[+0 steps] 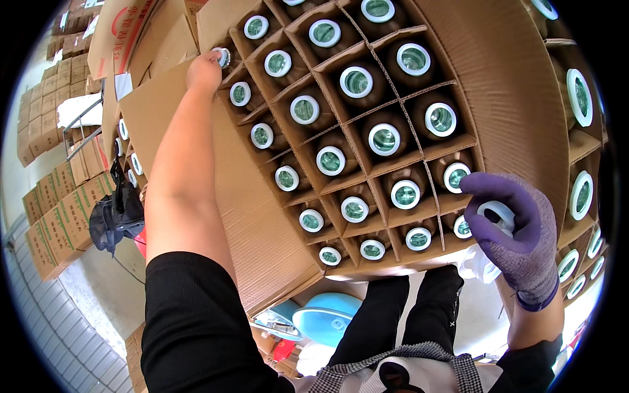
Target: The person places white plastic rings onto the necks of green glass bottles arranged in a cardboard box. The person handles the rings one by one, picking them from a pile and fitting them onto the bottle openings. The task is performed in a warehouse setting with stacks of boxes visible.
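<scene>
A large cardboard box (386, 167) with cardboard dividers holds upright glass bottles, one to a cell. Each mouth shows greenish glass with a white ring round it, such as the bottle (356, 82) near the middle. My bare left hand (205, 71) reaches to the far left edge of the box. Its fingers close on the white ring (223, 57) at the mouth of the bottle there; part of it is hidden. On the right, my right hand (517, 229) in a purple glove curls round a loose white ring (496, 215), beside the box's near right corner.
An open box flap (239, 216) slopes out on the left. Another divided box of bottles (576, 150) stands at the right. More white rings (481, 265) show below my gloved hand. A blue basin (327, 314) sits low in front, with stacked cartons (62, 216) at far left.
</scene>
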Action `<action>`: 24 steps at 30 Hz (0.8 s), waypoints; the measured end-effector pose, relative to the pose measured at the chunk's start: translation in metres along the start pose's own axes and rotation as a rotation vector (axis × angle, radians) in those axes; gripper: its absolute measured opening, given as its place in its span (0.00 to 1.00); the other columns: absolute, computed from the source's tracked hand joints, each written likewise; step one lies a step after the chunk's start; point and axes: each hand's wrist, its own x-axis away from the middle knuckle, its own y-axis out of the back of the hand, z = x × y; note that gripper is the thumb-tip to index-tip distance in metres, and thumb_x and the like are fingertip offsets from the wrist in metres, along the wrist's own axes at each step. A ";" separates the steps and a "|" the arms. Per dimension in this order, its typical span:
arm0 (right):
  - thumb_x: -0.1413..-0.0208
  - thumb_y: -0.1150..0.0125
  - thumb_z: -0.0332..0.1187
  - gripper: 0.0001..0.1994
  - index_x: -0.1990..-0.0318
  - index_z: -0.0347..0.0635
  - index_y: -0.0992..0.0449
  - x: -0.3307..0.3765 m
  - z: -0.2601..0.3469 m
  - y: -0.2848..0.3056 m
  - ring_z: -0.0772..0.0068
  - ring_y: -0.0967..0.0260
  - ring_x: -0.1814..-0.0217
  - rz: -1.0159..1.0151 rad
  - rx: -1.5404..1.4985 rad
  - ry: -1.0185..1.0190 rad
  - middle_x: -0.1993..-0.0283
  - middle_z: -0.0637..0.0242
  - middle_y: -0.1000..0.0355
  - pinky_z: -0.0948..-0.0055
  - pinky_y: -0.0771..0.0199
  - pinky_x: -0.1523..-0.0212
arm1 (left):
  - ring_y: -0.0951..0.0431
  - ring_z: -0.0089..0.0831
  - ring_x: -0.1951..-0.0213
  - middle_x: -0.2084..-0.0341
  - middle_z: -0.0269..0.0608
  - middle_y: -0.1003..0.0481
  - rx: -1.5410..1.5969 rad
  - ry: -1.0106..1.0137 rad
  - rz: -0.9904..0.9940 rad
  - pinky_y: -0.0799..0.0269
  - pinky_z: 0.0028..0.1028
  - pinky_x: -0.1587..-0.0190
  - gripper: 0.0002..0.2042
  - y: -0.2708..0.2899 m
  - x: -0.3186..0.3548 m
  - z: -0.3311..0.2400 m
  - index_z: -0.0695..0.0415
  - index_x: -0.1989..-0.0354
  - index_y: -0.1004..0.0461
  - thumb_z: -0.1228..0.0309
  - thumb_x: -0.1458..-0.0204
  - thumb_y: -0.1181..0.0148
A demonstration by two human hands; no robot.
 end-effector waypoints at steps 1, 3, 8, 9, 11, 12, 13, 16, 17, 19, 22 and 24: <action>0.55 0.38 0.21 0.18 0.52 0.33 0.22 0.000 0.000 0.000 0.78 0.28 0.65 0.004 0.001 0.001 0.66 0.66 0.25 0.79 0.27 0.62 | 0.20 0.44 0.54 0.59 0.49 0.20 0.063 -0.022 0.003 0.27 0.38 0.51 0.13 -0.002 -0.002 0.001 0.46 0.57 0.18 0.70 0.45 0.48; 0.55 0.38 0.21 0.18 0.52 0.33 0.22 -0.001 0.002 0.000 0.78 0.28 0.65 0.009 -0.006 -0.009 0.66 0.66 0.25 0.79 0.28 0.62 | 0.20 0.44 0.55 0.61 0.49 0.20 0.187 -0.063 0.009 0.27 0.37 0.51 0.13 -0.003 -0.007 0.006 0.47 0.57 0.18 0.71 0.46 0.48; 0.55 0.37 0.22 0.18 0.52 0.34 0.22 0.001 0.002 0.000 0.78 0.28 0.65 0.003 -0.042 -0.039 0.66 0.66 0.25 0.79 0.27 0.62 | 0.20 0.45 0.55 0.60 0.49 0.20 0.073 0.049 0.163 0.27 0.36 0.50 0.13 0.001 -0.017 -0.004 0.49 0.56 0.19 0.73 0.46 0.48; 0.54 0.37 0.22 0.18 0.52 0.34 0.22 0.001 0.002 0.001 0.78 0.28 0.65 0.009 -0.031 -0.027 0.66 0.66 0.25 0.78 0.27 0.61 | 0.21 0.45 0.54 0.59 0.49 0.20 0.028 0.047 0.159 0.27 0.35 0.50 0.13 0.002 -0.017 -0.007 0.49 0.56 0.19 0.73 0.47 0.48; 0.54 0.37 0.22 0.18 0.52 0.34 0.22 0.001 0.001 0.002 0.78 0.28 0.65 0.025 -0.008 0.000 0.66 0.66 0.25 0.78 0.27 0.61 | 0.21 0.44 0.53 0.58 0.49 0.20 -0.009 -0.012 0.072 0.27 0.35 0.49 0.14 -0.003 -0.017 -0.004 0.49 0.54 0.20 0.74 0.47 0.47; 0.54 0.37 0.22 0.18 0.52 0.34 0.22 0.001 0.001 0.002 0.78 0.28 0.64 0.027 -0.017 0.007 0.66 0.65 0.25 0.78 0.27 0.61 | 0.21 0.44 0.53 0.58 0.49 0.20 -0.029 -0.040 0.026 0.27 0.35 0.49 0.15 -0.005 -0.018 0.000 0.49 0.54 0.20 0.75 0.48 0.47; 0.54 0.37 0.22 0.18 0.52 0.34 0.22 0.001 0.001 0.002 0.77 0.27 0.64 0.030 -0.026 0.015 0.65 0.65 0.25 0.78 0.27 0.61 | 0.21 0.44 0.52 0.57 0.49 0.20 0.031 -0.047 0.008 0.28 0.35 0.48 0.15 -0.008 -0.021 0.006 0.50 0.53 0.21 0.75 0.48 0.47; 0.54 0.37 0.22 0.17 0.53 0.34 0.22 0.001 0.003 0.002 0.77 0.27 0.63 0.041 -0.040 -0.004 0.65 0.64 0.24 0.78 0.27 0.61 | 0.22 0.44 0.51 0.56 0.49 0.20 0.115 -0.056 -0.001 0.28 0.36 0.48 0.16 -0.011 -0.027 0.013 0.50 0.52 0.21 0.76 0.48 0.47; 0.54 0.37 0.21 0.17 0.53 0.34 0.22 0.001 0.004 0.002 0.77 0.27 0.63 0.035 -0.037 -0.026 0.64 0.64 0.24 0.78 0.27 0.61 | 0.22 0.44 0.51 0.56 0.49 0.21 0.086 -0.057 0.030 0.28 0.36 0.48 0.16 -0.008 -0.020 -0.003 0.50 0.53 0.21 0.76 0.48 0.48; 0.54 0.37 0.21 0.16 0.54 0.34 0.22 0.001 0.004 0.002 0.77 0.27 0.63 0.026 -0.013 -0.019 0.64 0.64 0.24 0.78 0.27 0.61 | 0.22 0.45 0.51 0.57 0.50 0.21 0.024 -0.068 0.071 0.29 0.36 0.48 0.16 0.002 -0.015 -0.013 0.49 0.54 0.21 0.76 0.48 0.48; 0.54 0.37 0.21 0.16 0.54 0.34 0.22 0.001 0.002 0.000 0.78 0.27 0.64 0.016 -0.007 -0.007 0.64 0.65 0.25 0.79 0.27 0.61 | 0.22 0.47 0.52 0.58 0.52 0.21 -0.060 -0.089 0.136 0.29 0.37 0.48 0.14 0.015 -0.012 -0.017 0.48 0.56 0.20 0.75 0.48 0.48; 0.54 0.37 0.21 0.16 0.54 0.34 0.22 0.001 0.002 0.000 0.78 0.28 0.64 0.012 -0.012 0.000 0.65 0.65 0.25 0.79 0.28 0.61 | 0.22 0.48 0.53 0.60 0.52 0.21 -0.113 -0.079 0.199 0.29 0.38 0.49 0.13 0.023 -0.007 -0.024 0.48 0.58 0.20 0.74 0.48 0.49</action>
